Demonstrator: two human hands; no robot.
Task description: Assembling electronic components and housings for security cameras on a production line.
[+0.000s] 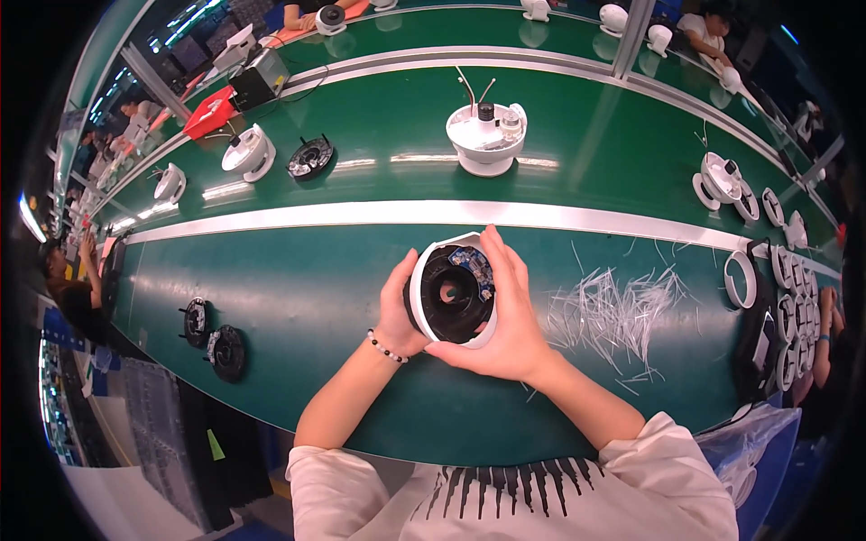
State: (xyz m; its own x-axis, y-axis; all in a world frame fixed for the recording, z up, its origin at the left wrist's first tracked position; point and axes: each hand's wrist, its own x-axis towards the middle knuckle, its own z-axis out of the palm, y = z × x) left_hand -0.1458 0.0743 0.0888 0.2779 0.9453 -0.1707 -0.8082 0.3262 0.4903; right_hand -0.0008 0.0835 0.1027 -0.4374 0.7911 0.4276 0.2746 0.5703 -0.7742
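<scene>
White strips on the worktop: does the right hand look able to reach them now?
Probably yes: the white strips lie beside the right hand, with nothing visible between, but it holds the round black-and-white part, so it likely must let go first.

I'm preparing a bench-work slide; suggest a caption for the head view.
Left hand and right hand cradle a white-rimmed black part over a green bench, left of scattered white strips.

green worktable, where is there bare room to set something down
Widest free patch: the worktable between the two black discs and the left hand, up to the white rail. A smaller one lies between the forearms. Crowded: right of the right hand, scattered strips, then white rings.
</scene>
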